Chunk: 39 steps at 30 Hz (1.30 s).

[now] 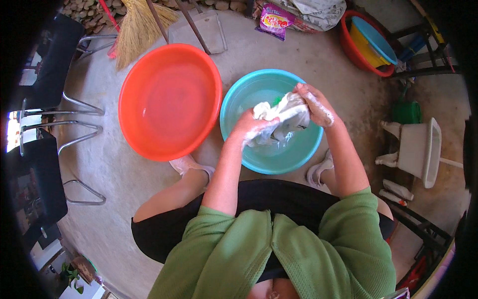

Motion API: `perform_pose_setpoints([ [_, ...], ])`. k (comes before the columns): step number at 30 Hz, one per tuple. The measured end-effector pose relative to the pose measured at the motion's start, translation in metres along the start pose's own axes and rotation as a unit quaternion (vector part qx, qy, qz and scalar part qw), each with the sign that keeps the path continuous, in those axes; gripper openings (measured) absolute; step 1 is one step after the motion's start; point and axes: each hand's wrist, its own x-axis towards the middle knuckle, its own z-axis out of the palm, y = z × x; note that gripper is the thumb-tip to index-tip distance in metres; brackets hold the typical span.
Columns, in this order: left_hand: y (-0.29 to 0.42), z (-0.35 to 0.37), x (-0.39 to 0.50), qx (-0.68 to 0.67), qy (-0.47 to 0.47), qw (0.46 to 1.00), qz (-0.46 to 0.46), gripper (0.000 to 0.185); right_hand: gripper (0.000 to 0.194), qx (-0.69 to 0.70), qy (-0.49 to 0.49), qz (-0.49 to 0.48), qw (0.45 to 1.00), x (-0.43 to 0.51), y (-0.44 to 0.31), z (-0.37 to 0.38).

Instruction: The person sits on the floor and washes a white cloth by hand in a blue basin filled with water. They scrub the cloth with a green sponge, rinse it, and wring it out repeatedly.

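A wet, soapy white cloth [285,112] is stretched between my two hands above a turquoise plastic basin [233,112]. My left hand [251,125] grips its left end, with suds along the thumb and wrist. Foam also coats the back of my right hand [315,106], which has hold of the other end. The lower part of the cloth hangs down towards the water, and dark marks show on it. Something small and green [276,101] shows just behind the cloth; I cannot tell what it is. Water [287,157] fills the bottom of the basin.
A larger red-orange plastic basin [170,101] stands close on the left. Beyond it are a straw broom [140,33] and a dustpan [201,31]. A purple packet [274,20] lies at the back. Stacked basins [351,48] and a white plastic stool [414,151] are on the right; chairs [44,67] line the left.
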Motion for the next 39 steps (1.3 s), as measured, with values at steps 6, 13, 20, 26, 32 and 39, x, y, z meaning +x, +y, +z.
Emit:
perform_pose_setpoints([
  [6, 0.007, 0.005, 0.004, -0.290, 0.028, 0.956, 0.036, 0.028, 0.032, -0.049, -0.060, -0.051, 0.996, -0.011, -0.006, 0.006],
  [13, -0.020, 0.034, 0.028, -0.443, 0.025, 0.896, -0.033, 0.040, 0.025, -0.359, 0.244, -0.319, 0.843, 0.007, 0.014, 0.082],
  [20, -0.041, 0.021, 0.025, -0.400, 0.158, 0.903, -0.018, 0.046, 0.025, -0.390, 0.185, -0.369, 0.823, -0.025, 0.040, 0.145],
  [26, -0.062, 0.033, 0.036, -0.471, 0.048, 0.880, -0.021, 0.037, 0.035, -0.391, 0.276, -0.218, 0.851, 0.005, 0.025, 0.122],
  [32, -0.070, 0.006, 0.041, -0.426, 0.043, 0.900, -0.077, 0.036, 0.036, -0.365, 0.206, -0.371, 0.828, -0.012, 0.048, 0.145],
  [39, -0.076, 0.027, 0.037, -0.434, 0.061, 0.898, -0.018, 0.049, 0.029, -0.409, 0.271, -0.205, 0.847, 0.002, 0.019, 0.125],
])
